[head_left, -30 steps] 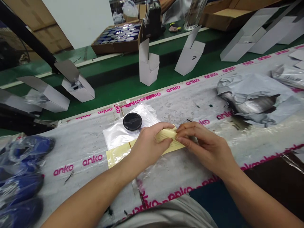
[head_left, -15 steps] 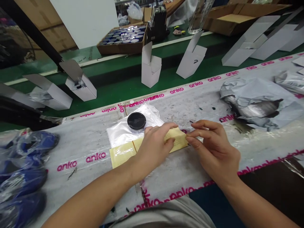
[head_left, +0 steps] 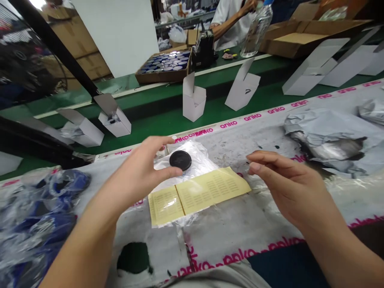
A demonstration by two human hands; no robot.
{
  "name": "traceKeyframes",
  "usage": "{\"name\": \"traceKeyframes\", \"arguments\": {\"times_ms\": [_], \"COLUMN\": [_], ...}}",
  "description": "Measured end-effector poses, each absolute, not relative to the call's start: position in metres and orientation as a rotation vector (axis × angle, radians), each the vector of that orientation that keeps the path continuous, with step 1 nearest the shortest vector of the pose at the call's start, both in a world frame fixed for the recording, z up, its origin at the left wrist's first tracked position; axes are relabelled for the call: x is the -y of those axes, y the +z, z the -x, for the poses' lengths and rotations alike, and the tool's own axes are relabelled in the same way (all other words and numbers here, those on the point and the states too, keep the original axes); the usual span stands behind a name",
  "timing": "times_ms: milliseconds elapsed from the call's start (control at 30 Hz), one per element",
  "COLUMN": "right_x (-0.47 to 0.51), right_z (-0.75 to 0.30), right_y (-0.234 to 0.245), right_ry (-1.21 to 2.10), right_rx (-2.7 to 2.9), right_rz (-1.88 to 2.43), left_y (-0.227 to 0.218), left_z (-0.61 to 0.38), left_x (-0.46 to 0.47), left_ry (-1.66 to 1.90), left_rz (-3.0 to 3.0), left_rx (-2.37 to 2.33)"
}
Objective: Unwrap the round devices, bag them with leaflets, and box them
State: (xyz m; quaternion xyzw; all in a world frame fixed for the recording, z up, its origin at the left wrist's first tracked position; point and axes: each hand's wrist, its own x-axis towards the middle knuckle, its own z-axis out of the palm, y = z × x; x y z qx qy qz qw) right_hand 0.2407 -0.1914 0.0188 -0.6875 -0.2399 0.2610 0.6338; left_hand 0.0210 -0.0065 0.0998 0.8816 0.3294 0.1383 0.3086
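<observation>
My left grip [head_left: 138, 170] is hanging open, thumb just below the black cap [head_left: 180, 160] on the clear plastic bag [head_left: 199, 162] — my right grip [head_left: 291, 188] is hovering empty at three o'clock from the yellow label sheet [head_left: 199, 196], which is lying flat.

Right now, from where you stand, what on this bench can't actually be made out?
In the head view:
The printing on the pale yellow sheet is too small to read.
The left hand hides part of the clear plastic bag.
The blue items are blurred by their plastic wrapping and cut off by the left edge.
The person in white is cut off by the top edge.
</observation>
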Motion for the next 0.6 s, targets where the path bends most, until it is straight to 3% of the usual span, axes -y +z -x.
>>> {"name": "traceKeyframes", "arguments": {"times_ms": [100,300,600], "right_x": [0.175,0.137,0.128], "right_z": [-0.233,-0.209,-0.18], "right_y": [0.036,0.059,0.048], "right_ry": [0.843,1.366,1.112], "right_rx": [0.627,0.762,0.949], "right_rz": [1.536,1.338,1.535], "left_y": [0.067,0.004,0.0], "left_z": [-0.017,-0.022,-0.011], "left_x": [-0.005,0.014,0.011], "left_ry": [0.243,0.62,0.7], "left_rz": [-2.098,-1.937,-2.177], "left_rx": [-0.897,-0.827,-0.656]}}
